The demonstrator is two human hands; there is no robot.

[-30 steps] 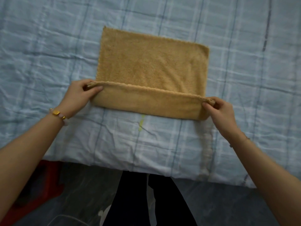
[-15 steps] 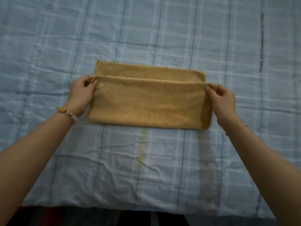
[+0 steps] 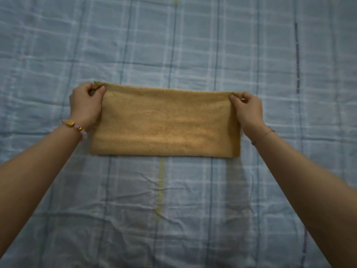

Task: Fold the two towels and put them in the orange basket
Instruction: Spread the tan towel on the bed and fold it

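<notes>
Nearest you, the checked bed sheet (image 3: 173, 209) lies wrinkled but flat enough to fold on. Your two forearms reach out over it side by side, which keeps the work squarely in front of you. Next comes the tan towel (image 3: 164, 122), resting on the sheet as a long band running left to right. Its near edge looks rounded and closed, so I judge that to be the fold, with the loose edges carried over to the far side. That explains where your hands sit. Your left hand (image 3: 85, 105), with a beaded bracelet (image 3: 72, 124) at the wrist, pinches the far left corner between thumb and curled fingers. Your right hand (image 3: 247, 111), with a thin cord (image 3: 262, 136) at the wrist, pinches the far right corner the same way. Gripping both far corners at once lets you draw the top layer taut and set it square over the layer beneath, so the edges meet. The towel's right end shows a darker strip beside your wrist, either lifted or doubled; I cannot tell which. Beyond the towel there is only more sheet. No second towel and no orange basket are in view, so the task looks to be in its early part.
</notes>
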